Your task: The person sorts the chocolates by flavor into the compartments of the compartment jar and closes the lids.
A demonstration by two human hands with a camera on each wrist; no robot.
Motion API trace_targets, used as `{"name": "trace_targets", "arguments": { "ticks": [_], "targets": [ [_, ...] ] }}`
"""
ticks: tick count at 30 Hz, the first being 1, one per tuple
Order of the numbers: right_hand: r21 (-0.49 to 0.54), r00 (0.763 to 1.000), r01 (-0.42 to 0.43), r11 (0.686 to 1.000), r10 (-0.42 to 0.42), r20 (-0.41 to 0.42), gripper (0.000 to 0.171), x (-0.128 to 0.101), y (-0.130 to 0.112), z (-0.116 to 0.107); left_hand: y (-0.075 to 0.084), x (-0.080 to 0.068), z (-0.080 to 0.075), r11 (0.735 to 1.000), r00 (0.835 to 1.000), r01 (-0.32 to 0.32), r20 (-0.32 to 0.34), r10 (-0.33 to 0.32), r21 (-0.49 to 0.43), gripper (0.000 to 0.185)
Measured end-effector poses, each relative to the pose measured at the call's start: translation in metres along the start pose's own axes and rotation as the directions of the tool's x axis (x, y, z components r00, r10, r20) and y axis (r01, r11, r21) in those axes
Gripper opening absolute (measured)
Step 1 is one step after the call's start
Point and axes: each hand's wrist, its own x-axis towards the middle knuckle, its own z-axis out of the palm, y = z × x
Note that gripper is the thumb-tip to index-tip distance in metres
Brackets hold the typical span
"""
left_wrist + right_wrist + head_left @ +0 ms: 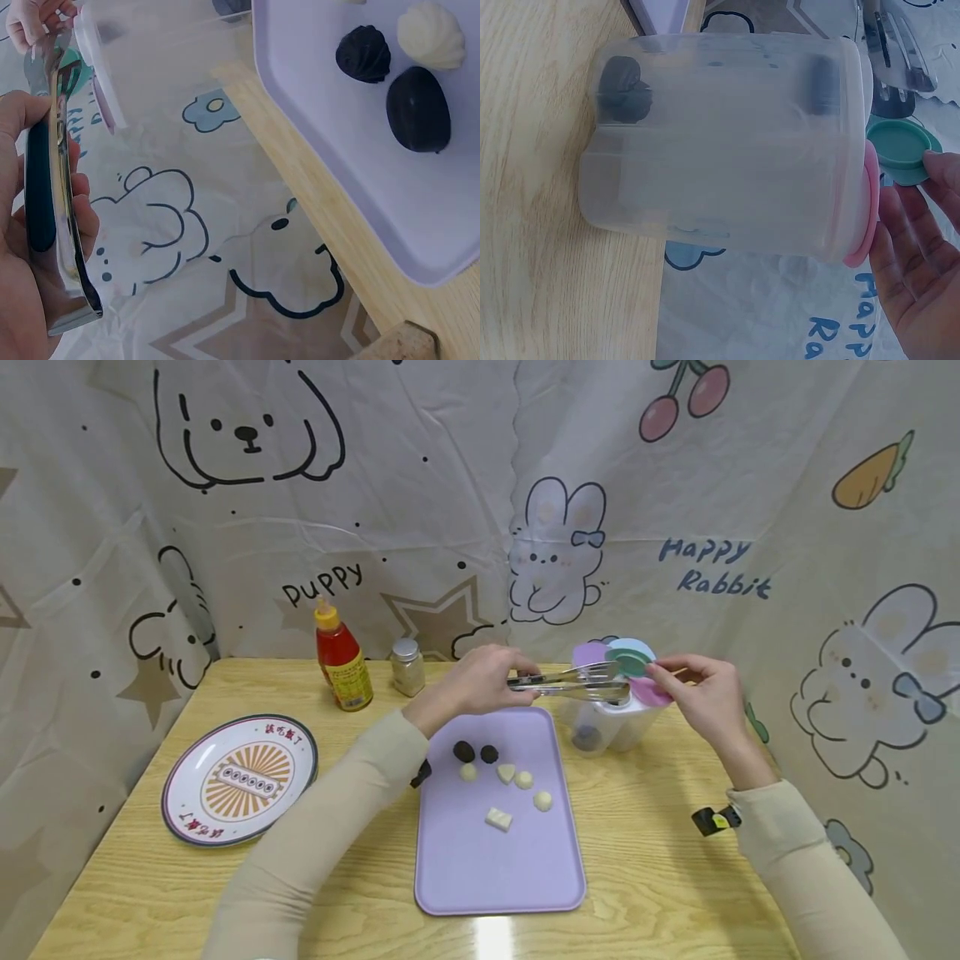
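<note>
My left hand (491, 678) grips metal tongs (570, 688) with dark handles, pointing right across the top of a clear plastic container (633, 731). The tong tips reach that container's top beside a raised green lid (630, 658). My right hand (701, 693) pinches the green lid's edge between thumb and finger. A pink lid (867, 202) sits just below those fingers in the right wrist view. Dark pieces (625, 90) lie at the container's bottom. Whether the tong tips hold anything is hard to tell.
A purple tray (495, 881) bears two dark pieces (463, 752) and several white ones (498, 818). Left of it lies a patterned plate (180, 777). A red sauce bottle (341, 656) and a small jar (407, 670) stand near the back, before a printed cloth (450, 527).
</note>
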Motion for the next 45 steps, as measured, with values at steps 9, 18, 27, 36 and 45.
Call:
{"name": "trace_targets", "arguments": {
  "ticks": [9,18,27,36,45],
  "targets": [
    [0.001,1.0,-0.004,1.0,0.004,0.004,0.036,-0.001,-0.001,-0.001,-0.015,-0.027,-0.007,0.999,0.999,0.048,0.001,-0.048,-0.002,0.031],
    [-0.004,1.0,-0.012,1.0,0.012,0.008,0.037,-0.002,-0.001,-0.001,-0.041,-0.069,-0.013,0.994,0.994,0.108,0.011,-0.108,0.024,0.031],
    [0.004,1.0,-0.013,1.0,0.013,0.007,0.037,-0.001,-0.001,-0.001,-0.057,-0.103,-0.005,0.991,0.988,0.134,0.067,-0.136,0.027,0.031],
    [0.004,1.0,-0.022,1.0,0.022,0.013,0.037,-0.003,0.0,0.0,-0.067,-0.121,0.009,0.986,0.98,0.151,0.122,-0.159,0.072,0.03],
    [0.013,1.0,-0.007,1.0,0.007,0.01,0.036,-0.001,0.001,0.0,-0.068,-0.126,0.009,0.984,0.979,0.125,0.143,-0.143,0.13,0.028]
  ]
}}
